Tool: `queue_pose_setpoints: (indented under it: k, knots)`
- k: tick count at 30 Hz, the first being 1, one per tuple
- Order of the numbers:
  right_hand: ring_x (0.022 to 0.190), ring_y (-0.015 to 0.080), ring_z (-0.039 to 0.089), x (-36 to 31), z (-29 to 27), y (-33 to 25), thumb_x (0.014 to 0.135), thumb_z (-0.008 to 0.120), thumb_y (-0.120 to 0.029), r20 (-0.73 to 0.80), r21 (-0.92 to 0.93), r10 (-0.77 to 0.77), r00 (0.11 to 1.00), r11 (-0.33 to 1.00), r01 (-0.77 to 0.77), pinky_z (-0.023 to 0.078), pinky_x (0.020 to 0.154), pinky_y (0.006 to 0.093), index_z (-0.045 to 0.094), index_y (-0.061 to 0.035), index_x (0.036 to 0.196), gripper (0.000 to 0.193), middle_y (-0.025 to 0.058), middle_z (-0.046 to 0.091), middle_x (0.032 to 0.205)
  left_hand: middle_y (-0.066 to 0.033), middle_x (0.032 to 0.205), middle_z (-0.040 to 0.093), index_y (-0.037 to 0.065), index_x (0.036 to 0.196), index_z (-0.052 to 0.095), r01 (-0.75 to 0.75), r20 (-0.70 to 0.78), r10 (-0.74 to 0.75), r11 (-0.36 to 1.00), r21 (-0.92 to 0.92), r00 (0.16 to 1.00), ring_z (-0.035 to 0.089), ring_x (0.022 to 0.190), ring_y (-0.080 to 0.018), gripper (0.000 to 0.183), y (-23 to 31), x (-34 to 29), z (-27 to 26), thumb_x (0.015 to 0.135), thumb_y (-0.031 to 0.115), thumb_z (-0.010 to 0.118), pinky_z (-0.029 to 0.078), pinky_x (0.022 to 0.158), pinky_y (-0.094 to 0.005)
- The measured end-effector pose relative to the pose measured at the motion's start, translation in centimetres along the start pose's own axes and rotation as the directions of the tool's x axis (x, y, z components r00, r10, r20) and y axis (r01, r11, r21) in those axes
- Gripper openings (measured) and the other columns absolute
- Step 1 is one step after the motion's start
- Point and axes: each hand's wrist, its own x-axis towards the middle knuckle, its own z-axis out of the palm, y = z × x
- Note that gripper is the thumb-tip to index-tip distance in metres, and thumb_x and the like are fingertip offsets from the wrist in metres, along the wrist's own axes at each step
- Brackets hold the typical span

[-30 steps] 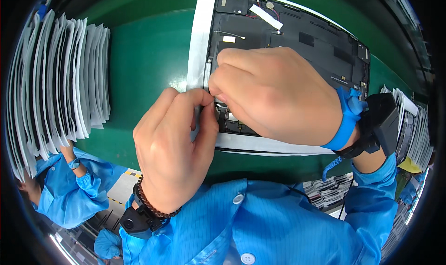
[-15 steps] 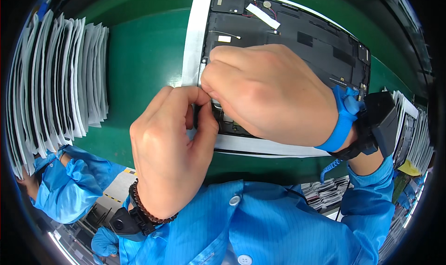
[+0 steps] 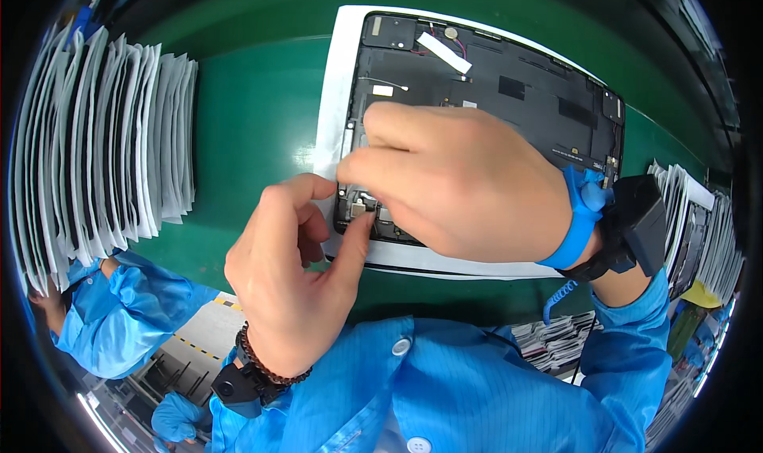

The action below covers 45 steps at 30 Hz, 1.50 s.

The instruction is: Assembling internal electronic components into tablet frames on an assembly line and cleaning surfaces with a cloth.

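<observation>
A black tablet housing (image 3: 517, 115) lies with its inner side up on a white sheet (image 3: 334, 79). At its near left corner is a small metal part (image 3: 358, 208) among other components. My left hand (image 3: 286, 274) reaches over this corner with thumb and index finger spread, holding nothing visible. My right hand (image 3: 477, 187) is over the near left part of the housing, its fingers curled and pinched by the left edge. Whatever lies between those fingertips is hidden. A white strip (image 3: 445, 52) and a coin-shaped part (image 3: 451, 33) with thin wires show near the far edge.
Upright white sheets or sleeves (image 3: 119, 151) stand in a row on the green table (image 3: 254, 103) at left. More sleeves (image 3: 699, 222) stand at right. A co-worker's blue sleeve (image 3: 127, 322) is at lower left. A blue wrist strap (image 3: 574, 230) circles my right wrist.
My left thumb and index finger have parted and drawn away from my right fingertips, uncovering the housing's corner. The housing and both hands sit slightly lower in the picture.
</observation>
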Motion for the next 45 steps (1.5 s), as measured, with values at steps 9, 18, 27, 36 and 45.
queue_pose_setpoints:
  k: [9,18,27,36,45]
  knots:
    - [0.066,0.0208,0.055,0.7,-1.4,-0.7,0.075,0.068,-0.005,0.105,-0.138,-0.083,0.991,0.986,0.097,0.044,0.049,0.0344,0.067,-0.0061,0.091,0.016,0.0054,0.044,0.077,-0.0062,0.075,0.058,0.002,0.097,0.066,-0.186,-0.008,0.186,0.982,0.043,0.983,0.053,0.054,-0.0169,0.038,-1.5,-1.4,-1.2,0.067,0.003,0.089,0.041,0.047,-0.0292]
    - [0.063,0.0169,0.052,-0.6,-2.5,-1.3,0.073,0.070,-0.012,0.204,-0.309,-0.125,0.971,0.933,0.185,0.039,0.042,0.0312,0.071,-0.0062,0.103,0.030,0.0032,0.042,0.073,-0.0110,0.084,0.067,0.004,0.086,0.058,-0.370,-0.088,0.370,0.929,0.019,0.925,0.059,0.059,-0.0178,0.042,-2.7,-2.1,-1.0,0.063,0.007,0.094,0.045,0.049,-0.0283]
    - [0.061,0.0147,0.050,-1.6,-1.7,-1.3,0.070,0.069,-0.012,0.147,-0.344,-0.132,0.980,0.922,0.176,0.042,0.043,0.0263,0.073,-0.0034,0.111,0.042,0.0022,0.041,0.073,-0.0109,0.087,0.070,0.007,0.084,0.052,-0.498,0.004,0.498,0.867,0.008,0.867,0.062,0.061,-0.0224,0.045,-2.7,-0.1,-0.8,0.065,0.005,0.093,0.047,0.051,-0.0294]
    - [0.061,0.0134,0.048,-2.1,-1.1,-1.1,0.069,0.066,-0.015,0.065,-0.406,-0.197,0.978,0.890,0.206,0.043,0.045,0.0244,0.073,-0.0018,0.111,0.044,0.0001,0.039,0.072,-0.0099,0.091,0.066,0.004,0.087,0.062,-0.599,0.101,0.592,0.776,0.197,0.800,0.056,0.056,-0.0151,0.019,-2.5,0.0,-0.2,0.069,0.007,0.067,0.042,0.044,-0.0268]
    - [0.072,0.0093,0.055,-1.9,-1.8,-1.5,0.082,0.066,-0.019,0.162,-0.386,-0.118,0.980,0.906,0.173,0.046,0.049,0.0218,0.071,-0.0001,0.107,0.032,-0.0024,0.052,0.079,-0.0127,0.088,0.066,-0.001,0.092,0.059,-0.461,0.116,0.446,0.851,0.253,0.888,0.061,0.059,-0.0225,0.033,-1.1,-0.4,0.3,0.061,-0.011,0.065,0.047,0.048,-0.0319]
